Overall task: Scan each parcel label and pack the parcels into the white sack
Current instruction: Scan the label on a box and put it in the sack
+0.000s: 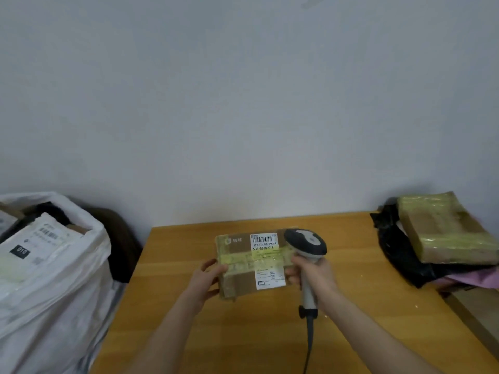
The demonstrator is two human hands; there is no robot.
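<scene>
A brown cardboard parcel [243, 265] with yellow tape and a white barcode label [266, 259] is held over the wooden table [243, 333], label facing me. My left hand [206, 279] grips its left edge. My right hand [313, 273] holds a grey and black barcode scanner [306, 245] by its handle, the scanner head beside the parcel's right end, near the label. The white sack [62, 279] stands at the left of the table with several parcels inside, a white mailer on top.
At the table's right end a larger tape-wrapped brown parcel [442, 230] lies on a black plastic bag [397, 255], with something pink [469, 279] beneath. The scanner cable [309, 344] trails toward me. A pale wall stands behind the table.
</scene>
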